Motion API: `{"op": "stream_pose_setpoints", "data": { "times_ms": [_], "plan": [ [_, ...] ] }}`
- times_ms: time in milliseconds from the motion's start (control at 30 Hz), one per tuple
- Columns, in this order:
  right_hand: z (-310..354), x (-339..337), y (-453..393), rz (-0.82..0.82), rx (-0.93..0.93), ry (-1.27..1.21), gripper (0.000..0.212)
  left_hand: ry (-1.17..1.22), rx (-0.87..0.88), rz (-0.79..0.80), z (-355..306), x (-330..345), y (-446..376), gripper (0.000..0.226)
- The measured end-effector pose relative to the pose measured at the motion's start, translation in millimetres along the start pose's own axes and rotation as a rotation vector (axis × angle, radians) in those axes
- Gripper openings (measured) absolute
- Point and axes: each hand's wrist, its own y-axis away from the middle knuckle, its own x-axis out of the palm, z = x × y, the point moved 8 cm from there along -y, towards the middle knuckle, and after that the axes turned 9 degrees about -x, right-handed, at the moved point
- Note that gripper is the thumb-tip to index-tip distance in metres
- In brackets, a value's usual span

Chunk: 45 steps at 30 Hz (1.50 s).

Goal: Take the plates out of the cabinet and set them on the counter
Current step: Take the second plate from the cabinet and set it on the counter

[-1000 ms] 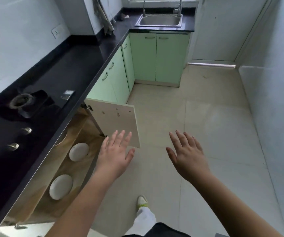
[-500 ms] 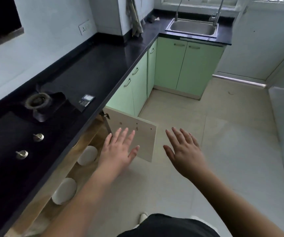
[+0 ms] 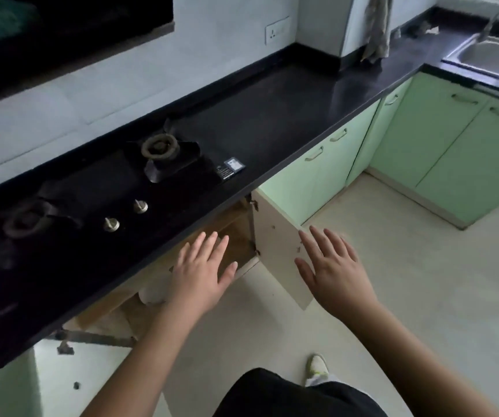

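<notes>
Plate (image 3: 151,296): one white plate shows in part, lying flat inside the cabinet (image 3: 236,236), below the counter (image 3: 272,121) edge and half hidden by the left wrist; no other plate can be made out.
Left hand (image 3: 201,276): fingers straight and spread, holding nothing, hovering before the cabinet mouth, just above and right of the plate.
Right hand (image 3: 334,272): likewise flat, fingers spread, empty, in front of the open door (image 3: 275,245); whether it touches the door cannot be told.
Key relation: the plate lies down, left and inward from both hands; the left is much the nearer, likely the one to reach in.
Counter: black, just above the cabinet; bare stretch right of the hob (image 3: 164,155).
Progress: judged early, no plate yet on the counter.
</notes>
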Motion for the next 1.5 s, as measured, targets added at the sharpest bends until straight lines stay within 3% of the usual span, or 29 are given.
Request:
{"op": "stream_pose_setpoints", "data": {
  "times_ms": [267, 600, 867, 1067, 1500],
  "plan": [
    [-3, 9, -61, 0.096, -0.303, 0.002, 0.067, 0.035, -0.346, -0.004, 16, -6, 29, 0.078],
    [74, 26, -79, 0.154, -0.629, 0.015, 0.061, 0.146, -0.644, -0.028, 52, 6, 120, 0.077],
    [136, 43, -79, 0.147, -0.704, 0.047, 0.059, 0.171, -0.637, -0.085, 86, 13, 128, 0.07],
    [159, 70, -82, 0.191, -0.706, 0.084, 0.063, 0.172, -0.582, 0.017, 100, 52, 115, 0.07],
    [148, 160, -144, 0.309, -0.691, 0.055, 0.057, 0.163, -0.568, 0.09, 125, 119, 52, 0.069]
  ]
}}
